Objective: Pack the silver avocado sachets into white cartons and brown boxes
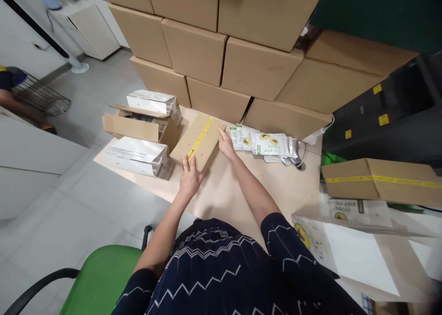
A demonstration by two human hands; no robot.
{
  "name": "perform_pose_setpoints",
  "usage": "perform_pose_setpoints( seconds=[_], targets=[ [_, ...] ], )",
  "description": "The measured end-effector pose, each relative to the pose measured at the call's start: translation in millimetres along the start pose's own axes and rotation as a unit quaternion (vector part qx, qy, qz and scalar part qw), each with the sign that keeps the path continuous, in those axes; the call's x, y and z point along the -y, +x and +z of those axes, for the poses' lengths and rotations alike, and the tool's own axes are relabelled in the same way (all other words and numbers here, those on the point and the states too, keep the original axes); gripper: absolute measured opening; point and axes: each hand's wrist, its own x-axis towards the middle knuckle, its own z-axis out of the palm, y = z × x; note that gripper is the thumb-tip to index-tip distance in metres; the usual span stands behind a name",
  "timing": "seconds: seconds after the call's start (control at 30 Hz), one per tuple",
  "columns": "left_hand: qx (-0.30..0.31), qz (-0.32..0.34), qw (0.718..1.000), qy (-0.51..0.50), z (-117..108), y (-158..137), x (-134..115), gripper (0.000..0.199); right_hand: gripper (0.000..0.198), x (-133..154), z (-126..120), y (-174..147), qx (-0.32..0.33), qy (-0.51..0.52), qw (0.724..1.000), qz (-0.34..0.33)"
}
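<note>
A flat brown cardboard box [184, 142], closed with a yellow printed tape strip along its top, lies on the table in front of me. My left hand [190, 179] rests on its near edge, fingers stretched over the top by the tape's end and thumb out to the side. At the far right corner, my right hand [226, 143] grips the box edge; some of its fingers are hidden. Just right of that hand are white Su-per Meal pouches [271, 144] with avocado pictures, piled loosely.
Left of the box stand an open brown carton [131, 125] and white printed boxes [133, 156]. Large cartons [193, 48] are stacked behind the table [235, 200]. A taped carton [380, 179] and black equipment [380, 107] are at right, a green chair [100, 278] at lower left. Another person's arm [24, 110] shows far left.
</note>
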Motion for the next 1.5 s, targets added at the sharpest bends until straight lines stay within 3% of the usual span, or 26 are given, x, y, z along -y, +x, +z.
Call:
perform_pose_setpoints(
  seconds=[0.1,0.2,0.4,0.53,0.63,0.7,0.77,0.87,0.97,1.03,1.1,1.17,1.33,1.5],
  targets=[
    [0.017,-0.014,0.999,0.026,-7,41,3,0.079,0.053,7,13,-1,0.045,0.102,0.993,0.024],
    [0.029,-0.017,0.998,0.046,-12,79,6,0.080,0.048,2,16,-30,0.108,0.197,0.972,0.072],
    [0.048,-0.047,0.996,0.052,-14,135,3,0.087,0.029,-39,-11,-159,0.107,0.209,0.953,0.192],
    [0.057,-0.044,0.997,0.035,-14,154,2,0.093,0.027,-43,-72,-250,0.024,0.149,0.966,0.209],
    [0.046,-0.031,0.998,0.011,-14,159,1,0.095,0.033,-25,-137,-309,-0.140,0.042,0.974,0.170],
    [0.035,-0.024,0.999,0.008,-13,159,1,0.097,0.042,-15,-180,-344,-0.277,-0.078,0.943,0.165],
    [0.031,-0.026,0.999,0.018,-13,157,0,0.098,0.056,-13,-219,-372,-0.368,-0.226,0.880,0.196],
    [0.034,-0.029,0.998,0.035,-14,155,-4,0.098,0.082,-30,-266,-399,-0.364,-0.380,0.802,0.283],
    [0.044,-0.038,0.998,0.039,-19,154,-8,0.099,0.094,-55,-298,-406,-0.300,-0.415,0.776,0.368],
    [0.057,-0.038,0.997,0.035,-24,153,-9,0.098,0.079,-63,-309,-403,-0.253,-0.412,0.773,0.411],
    [0.074,-0.034,0.996,0.025,-29,150,-7,0.097,0.049,-59,-309,-398,-0.188,-0.408,0.797,0.405],
    [0.079,-0.030,0.996,0.005,-32,143,-2,0.099,0.028,-45,-299,-391,-0.136,-0.419,0.825,0.353],
    [0.013,0.047,0.995,-0.081,-26,95,7,0.093,0.034,6,-234,-364,-0.110,-0.407,0.888,0.185],
    [-0.037,0.158,0.960,-0.226,-38,9,-28,0.041,0.040,36,-144,-317,-0.024,-0.367,0.929,0.045]
  ],
)
